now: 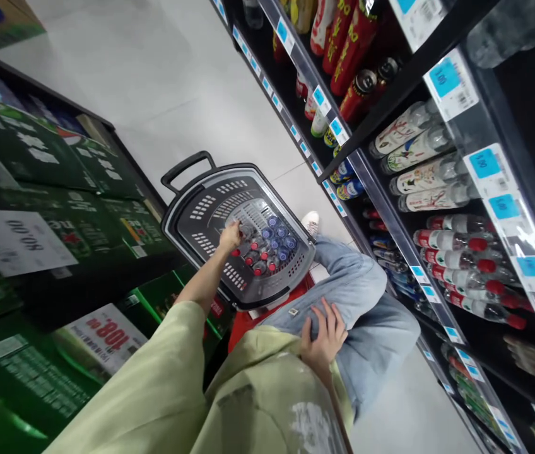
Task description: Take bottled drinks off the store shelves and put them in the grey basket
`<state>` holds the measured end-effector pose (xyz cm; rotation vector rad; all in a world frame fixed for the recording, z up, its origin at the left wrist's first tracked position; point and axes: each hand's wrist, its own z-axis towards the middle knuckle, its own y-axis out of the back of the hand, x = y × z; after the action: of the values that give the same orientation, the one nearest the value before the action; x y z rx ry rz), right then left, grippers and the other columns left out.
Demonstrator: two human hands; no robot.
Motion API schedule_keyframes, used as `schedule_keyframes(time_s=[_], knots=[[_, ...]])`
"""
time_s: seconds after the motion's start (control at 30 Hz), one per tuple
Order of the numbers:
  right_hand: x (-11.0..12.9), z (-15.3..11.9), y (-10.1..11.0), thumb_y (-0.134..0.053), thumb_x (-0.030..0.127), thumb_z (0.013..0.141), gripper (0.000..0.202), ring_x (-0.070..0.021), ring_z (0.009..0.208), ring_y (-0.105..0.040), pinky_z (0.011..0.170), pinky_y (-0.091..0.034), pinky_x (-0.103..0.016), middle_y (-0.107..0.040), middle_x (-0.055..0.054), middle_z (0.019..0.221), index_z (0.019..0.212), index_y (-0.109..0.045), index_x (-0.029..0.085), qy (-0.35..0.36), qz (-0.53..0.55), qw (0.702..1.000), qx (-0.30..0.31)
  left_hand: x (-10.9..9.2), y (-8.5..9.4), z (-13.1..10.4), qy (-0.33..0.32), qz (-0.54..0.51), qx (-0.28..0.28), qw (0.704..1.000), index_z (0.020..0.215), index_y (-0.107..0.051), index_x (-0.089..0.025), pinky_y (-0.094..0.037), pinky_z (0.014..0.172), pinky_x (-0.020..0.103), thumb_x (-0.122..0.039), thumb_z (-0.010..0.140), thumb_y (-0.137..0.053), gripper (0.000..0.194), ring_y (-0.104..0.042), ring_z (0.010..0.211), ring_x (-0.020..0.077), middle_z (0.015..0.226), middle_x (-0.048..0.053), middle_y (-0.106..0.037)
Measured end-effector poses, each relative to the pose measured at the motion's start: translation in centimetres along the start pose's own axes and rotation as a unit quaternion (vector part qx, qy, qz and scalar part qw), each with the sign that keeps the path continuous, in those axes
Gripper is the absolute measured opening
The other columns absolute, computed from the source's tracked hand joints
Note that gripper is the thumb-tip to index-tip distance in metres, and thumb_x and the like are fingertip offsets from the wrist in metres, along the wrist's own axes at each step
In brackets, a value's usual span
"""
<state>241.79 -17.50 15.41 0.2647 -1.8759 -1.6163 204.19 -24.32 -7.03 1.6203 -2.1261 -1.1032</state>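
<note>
My left hand reaches down into a dark grey shopping basket, its fingers curled at the top of a clear plastic bottle. Beside it in the basket stand several bottles with red caps and several with blue caps, all upright. My right hand lies on the light blue jeans over my thigh, fingers slightly apart and holding nothing. The basket's black handle sticks out at its far left end.
Shelves with drink bottles, cans and blue price tags run along the right. Stacked green cartons with price signs stand close on the left. Pale floor tiles stretch between them.
</note>
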Motion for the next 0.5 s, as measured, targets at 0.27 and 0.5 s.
schedule_keyframes(time_s=[0.27,0.5], knots=[[0.7,0.5,0.5,-0.055,0.032,0.100,0.027,-0.0361,0.129,-0.061,0.095,-0.041,-0.048,-0.075,-0.012,0.133,0.115,-0.076,0.024,0.008,-0.033,0.999,0.005,-1.7,-3.5,1.7,0.044,0.006,0.080,0.996,0.123,-0.068,0.000,-0.052,0.096,0.043,-0.010,0.088,-0.058,0.038,-0.067,0.111,0.0343,0.137,0.033,-0.059],[1.0,0.6,0.3,-0.055,0.030,0.099,0.027,-0.0363,0.130,-0.060,0.096,-0.042,-0.049,-0.075,-0.013,0.133,0.115,-0.075,0.024,0.003,-0.038,0.999,0.025,-1.6,-3.8,2.3,0.044,0.056,0.094,0.993,0.126,-0.068,0.000,-0.054,0.092,0.041,-0.010,0.094,-0.039,0.043,-0.067,0.110,0.0335,0.139,0.035,-0.055]])
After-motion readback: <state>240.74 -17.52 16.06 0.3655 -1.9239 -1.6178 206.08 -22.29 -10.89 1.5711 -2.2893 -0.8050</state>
